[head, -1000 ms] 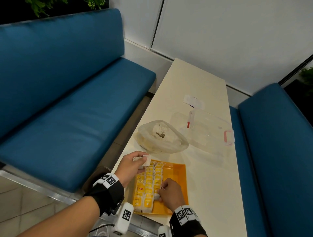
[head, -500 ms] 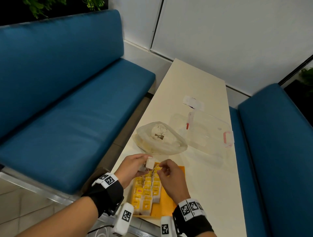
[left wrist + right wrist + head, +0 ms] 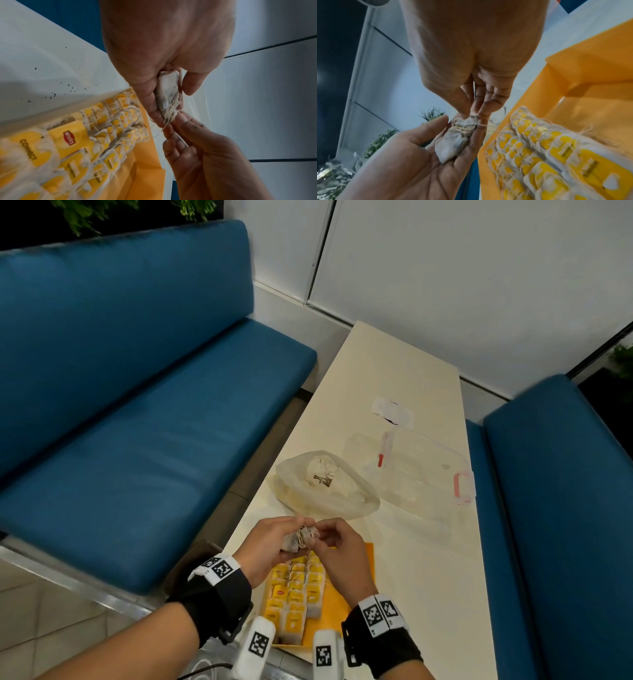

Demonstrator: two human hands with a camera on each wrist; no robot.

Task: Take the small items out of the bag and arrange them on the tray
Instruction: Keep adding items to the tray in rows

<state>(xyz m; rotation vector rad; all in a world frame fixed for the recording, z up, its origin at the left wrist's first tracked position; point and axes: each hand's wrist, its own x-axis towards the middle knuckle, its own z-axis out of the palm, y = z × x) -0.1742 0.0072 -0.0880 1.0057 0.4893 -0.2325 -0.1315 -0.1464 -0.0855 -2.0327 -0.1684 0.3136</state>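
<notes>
My left hand (image 3: 274, 539) holds a small clump of tea bags (image 3: 297, 540) with tangled strings above the far end of the orange tray (image 3: 359, 583). The same tea bags (image 3: 169, 94) (image 3: 453, 142) lie between the left hand's thumb and fingers. My right hand (image 3: 337, 546) pinches the top of the clump, at its strings (image 3: 475, 119), with thumb and fingertips. Rows of yellow-tagged tea bags (image 3: 294, 597) fill the tray's left half. The translucent plastic bag (image 3: 325, 487) lies on the table just beyond the hands, with more items inside.
A clear plastic box (image 3: 411, 474) with a pink latch stands right of the bag, a white packet (image 3: 392, 410) beyond it. The cream table (image 3: 394, 361) runs between two blue benches (image 3: 137, 405). Dark crumbs dot the table near the tray (image 3: 68, 86).
My right hand left the tray's near rows and rose to meet the left hand. Both hands lifted slightly toward the bag, and the right now pinches the clump held by the left.
</notes>
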